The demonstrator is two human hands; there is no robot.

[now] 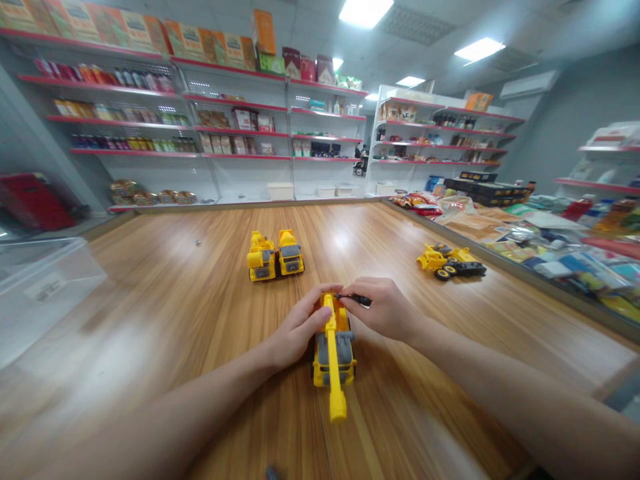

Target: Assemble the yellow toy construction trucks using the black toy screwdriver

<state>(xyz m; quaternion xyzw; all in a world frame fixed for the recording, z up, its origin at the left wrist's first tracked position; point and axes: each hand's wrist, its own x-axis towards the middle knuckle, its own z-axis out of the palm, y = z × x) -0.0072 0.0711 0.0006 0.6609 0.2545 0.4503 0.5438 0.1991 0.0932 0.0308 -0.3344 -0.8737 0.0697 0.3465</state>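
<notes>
A yellow toy crane truck (336, 357) with grey cab windows stands on the wooden table in front of me. Its long yellow boom points toward me. My left hand (300, 328) is closed around the truck's left and rear side, the thumb pressing near the boom's base. In my right hand (383, 308) is a small dark screwdriver (361, 300), pinched between thumb and fingers. Its thin tip reaches the rear of the truck beside the boom; the exact contact point is too small to make out.
Two yellow toy trucks (276, 257) stand side by side beyond my hands. A partly disassembled toy truck (450, 262) lies at right. Small metal bits (197, 243) are at far left, near a clear plastic bin (47, 283). A dark object (271, 473) lies at the bottom edge. Packaged goods (530, 240) line the right.
</notes>
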